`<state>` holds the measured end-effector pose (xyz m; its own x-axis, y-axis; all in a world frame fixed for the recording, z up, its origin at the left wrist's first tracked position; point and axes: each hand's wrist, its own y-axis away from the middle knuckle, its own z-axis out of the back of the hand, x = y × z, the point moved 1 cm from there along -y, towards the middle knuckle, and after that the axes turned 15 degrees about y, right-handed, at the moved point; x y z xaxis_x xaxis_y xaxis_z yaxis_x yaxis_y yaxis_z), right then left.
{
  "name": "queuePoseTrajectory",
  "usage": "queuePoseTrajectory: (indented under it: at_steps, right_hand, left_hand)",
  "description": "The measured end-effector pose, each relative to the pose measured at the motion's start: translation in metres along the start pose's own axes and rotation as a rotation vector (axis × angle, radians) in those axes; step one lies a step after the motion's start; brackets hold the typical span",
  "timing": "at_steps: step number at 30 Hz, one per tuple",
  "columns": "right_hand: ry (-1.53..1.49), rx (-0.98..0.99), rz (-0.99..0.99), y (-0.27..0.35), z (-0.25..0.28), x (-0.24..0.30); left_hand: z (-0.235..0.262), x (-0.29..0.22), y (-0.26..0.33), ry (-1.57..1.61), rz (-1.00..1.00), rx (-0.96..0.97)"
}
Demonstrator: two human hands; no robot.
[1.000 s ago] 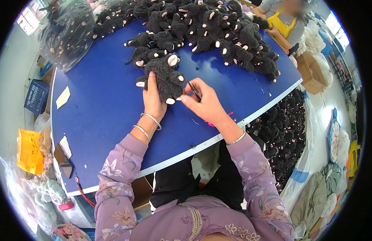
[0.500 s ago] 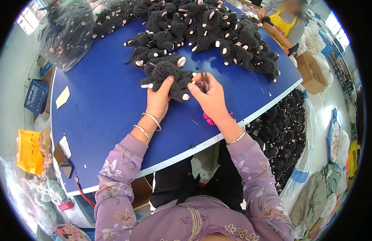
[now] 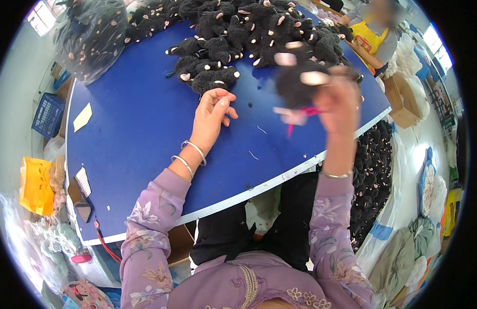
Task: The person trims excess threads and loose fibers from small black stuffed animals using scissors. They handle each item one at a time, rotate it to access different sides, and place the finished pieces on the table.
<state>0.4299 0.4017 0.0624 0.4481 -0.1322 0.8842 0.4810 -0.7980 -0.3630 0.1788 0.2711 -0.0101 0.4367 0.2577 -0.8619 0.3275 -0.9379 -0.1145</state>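
My right hand [image 3: 339,105], smeared by motion, grips a black plush toy [image 3: 297,85] with pale pink and white tips, held over the right part of the blue table. Something bright pink [image 3: 310,110] shows beside the hand under the toy; the blur hides what it is. My left hand [image 3: 215,108] hovers over the table with loosely curled fingers and nothing in them. Just beyond its fingertips lies another black plush toy [image 3: 213,80], at the near edge of a big heap of the same toys [image 3: 259,31].
On the blue table [image 3: 146,129] lie a yellow paper [image 3: 83,117] and thread scraps. A clear bag of black toys [image 3: 89,41] stands far left. Across the table is a person in a yellow apron [image 3: 367,36], near a cardboard box [image 3: 402,100]. More black toys [image 3: 372,175] fill the space right.
My left hand has let go of the plush toy. My right hand has swung right and away from me, carrying the toy. The bright pink thing has left the table's near edge.
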Motion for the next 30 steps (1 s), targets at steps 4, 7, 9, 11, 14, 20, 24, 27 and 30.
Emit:
queuePoseTrajectory:
  at_steps: [4, 7, 9, 11, 14, 20, 24, 27, 30]
  right_hand:
    - [-0.483, -0.061, 0.507, 0.020, 0.055, 0.087]
    - [-0.440, -0.304, 0.364, 0.011, 0.052, 0.071]
    - [-0.271, -0.378, 0.178, -0.002, 0.058, 0.039]
    - [-0.077, -0.424, -0.027, -0.015, 0.027, 0.003]
    - [0.203, -0.297, -0.263, -0.017, -0.018, -0.026]
    - [0.771, -0.044, -0.532, -0.009, -0.052, -0.065]
    - [1.009, 0.110, -0.174, 0.001, -0.050, -0.093]
    - [0.998, 0.057, -0.188, 0.005, -0.061, -0.090]
    - [0.881, -0.107, -0.148, 0.002, -0.069, -0.081]
  left_hand:
    - [0.002, -0.004, -0.003, -0.401, -0.415, -0.137]
    - [0.014, -0.021, -0.011, -0.876, -0.675, -0.263]
    - [0.014, -0.022, -0.016, -0.991, -0.709, -0.288]
    - [0.020, -0.015, -0.017, -1.145, -0.553, -0.202]
    - [0.032, -0.004, -0.021, -1.111, -0.510, -0.019]
    - [0.001, -0.004, 0.000, -0.925, -0.508, 0.186]
    - [-0.008, -0.004, 0.002, -0.864, -0.476, 0.284]
    - [-0.008, -0.003, 0.003, -0.630, -0.481, 0.140]
    - [0.001, 0.006, -0.003, -0.136, -0.335, -0.049]
